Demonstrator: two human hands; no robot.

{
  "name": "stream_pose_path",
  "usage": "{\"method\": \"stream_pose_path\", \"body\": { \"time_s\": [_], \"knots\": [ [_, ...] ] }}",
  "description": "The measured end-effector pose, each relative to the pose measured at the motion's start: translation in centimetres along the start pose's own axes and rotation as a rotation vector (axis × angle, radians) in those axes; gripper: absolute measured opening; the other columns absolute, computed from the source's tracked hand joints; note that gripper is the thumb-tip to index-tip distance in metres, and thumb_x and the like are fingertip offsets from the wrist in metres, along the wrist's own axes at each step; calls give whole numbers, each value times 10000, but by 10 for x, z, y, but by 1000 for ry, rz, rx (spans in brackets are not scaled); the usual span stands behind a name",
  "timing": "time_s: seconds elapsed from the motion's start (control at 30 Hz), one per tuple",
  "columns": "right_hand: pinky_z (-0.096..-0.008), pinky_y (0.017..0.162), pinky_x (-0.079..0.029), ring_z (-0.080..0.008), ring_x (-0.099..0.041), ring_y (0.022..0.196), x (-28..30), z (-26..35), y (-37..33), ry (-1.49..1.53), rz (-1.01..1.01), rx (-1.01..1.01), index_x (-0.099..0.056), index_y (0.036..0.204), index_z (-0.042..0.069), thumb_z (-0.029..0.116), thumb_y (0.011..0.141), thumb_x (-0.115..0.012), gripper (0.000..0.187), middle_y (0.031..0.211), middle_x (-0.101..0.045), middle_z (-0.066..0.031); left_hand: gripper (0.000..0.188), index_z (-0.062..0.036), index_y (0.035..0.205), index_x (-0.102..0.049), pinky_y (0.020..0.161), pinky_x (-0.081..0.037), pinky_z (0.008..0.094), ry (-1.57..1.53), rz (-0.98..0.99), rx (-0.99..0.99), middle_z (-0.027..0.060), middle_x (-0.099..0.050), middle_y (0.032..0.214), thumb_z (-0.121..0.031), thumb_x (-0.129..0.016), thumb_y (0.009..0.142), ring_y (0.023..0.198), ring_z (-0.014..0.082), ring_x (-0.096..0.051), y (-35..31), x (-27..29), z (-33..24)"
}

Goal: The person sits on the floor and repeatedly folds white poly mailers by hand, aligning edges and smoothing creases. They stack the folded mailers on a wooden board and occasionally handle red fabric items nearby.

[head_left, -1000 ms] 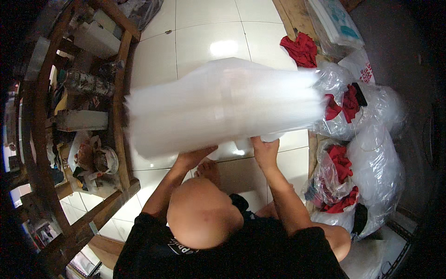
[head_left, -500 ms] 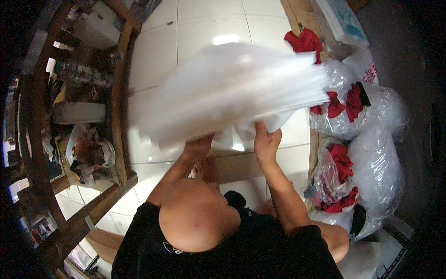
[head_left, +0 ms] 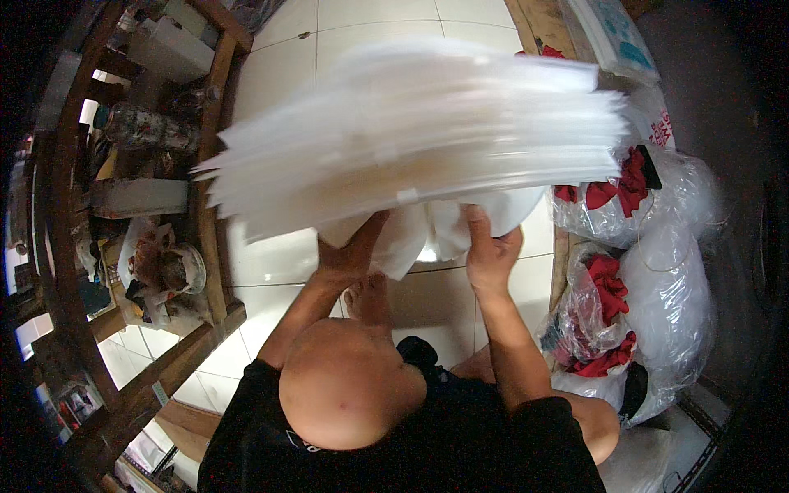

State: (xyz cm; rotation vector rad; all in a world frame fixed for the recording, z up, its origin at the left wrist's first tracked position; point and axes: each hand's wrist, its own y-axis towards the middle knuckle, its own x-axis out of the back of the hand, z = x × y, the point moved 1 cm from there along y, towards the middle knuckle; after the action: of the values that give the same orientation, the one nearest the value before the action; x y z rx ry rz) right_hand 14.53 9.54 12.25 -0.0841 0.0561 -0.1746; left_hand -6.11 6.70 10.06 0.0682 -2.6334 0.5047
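A thick stack of thin, whitish, see-through sheets (head_left: 427, 123), perhaps plastic bags, spreads out in front of me above the tiled floor. Its uneven edges fan out on both sides, and motion blurs it. My left hand (head_left: 352, 251) is closed on the stack's near edge, with part of its fingers beneath the sheets. To the right, my right hand (head_left: 491, 251) pinches the same near edge, thumb on top. Between my hands a loose, pale flap (head_left: 399, 242) hangs from the underside.
On my left stands a wooden shelf (head_left: 215, 164) with bottles, boxes and a bowl. Clear plastic bags (head_left: 670, 279) and red cloth pieces (head_left: 606, 283) lie along the right. Packed sheets (head_left: 612, 41) sit at the far right. My bare foot (head_left: 366, 297) rests on the tiles.
The stack has swung up and away from me, and its layers have fanned out wider on both sides. My right hand has shifted slightly to the right, still gripping it.
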Motion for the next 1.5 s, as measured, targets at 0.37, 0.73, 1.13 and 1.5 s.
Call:
{"method": "stream_pose_path", "body": {
  "time_s": [0.37, 0.73, 1.13, 1.5],
  "knots": [
    [-289, 846, -475, -152, -598, 966, 0, -46, 9, -79, 63, -180, -576, 1156, -19, 40, 903, -614, 262, 1077, -649, -60, 315, -78, 1121, -649, 994, -397, 437, -114, -146, -63, 133, -635, 1129, -311, -585, 919, 1073, 279, -572, 14, -19, 47],
    [-357, 972, -429, -250, -547, 1095, 7, -89, 6, -182, 148, -74, -497, 1208, -46, 94, 844, -673, 428, 1167, -584, -110, 293, -77, 1105, -644, 959, -422, 429, -17, -68, -82, 127, -640, 1102, -287, -618, 902, 1042, 277, -587, -3, -25, 79],
    [-373, 830, -487, -238, -610, 901, 21, -101, 4, -558, 192, 191, -584, 1077, -35, 93, 872, -624, 245, 989, -647, -115, 275, -77, 1087, -639, 922, -450, 420, -156, -160, -80, 120, -646, 1072, -261, -653, 883, 1008, 275, -603, 11, -41, 68],
    [-402, 994, -390, -290, -549, 1103, 16, -84, 8, -453, -8, 153, -567, 1132, -51, 107, 843, -615, 333, 1150, -610, -169, 265, -77, 1071, -634, 888, -476, 411, 27, -62, -133, 114, -651, 1045, -237, -685, 866, 977, 274, -618, 3, -40, 106]
  ]
}}
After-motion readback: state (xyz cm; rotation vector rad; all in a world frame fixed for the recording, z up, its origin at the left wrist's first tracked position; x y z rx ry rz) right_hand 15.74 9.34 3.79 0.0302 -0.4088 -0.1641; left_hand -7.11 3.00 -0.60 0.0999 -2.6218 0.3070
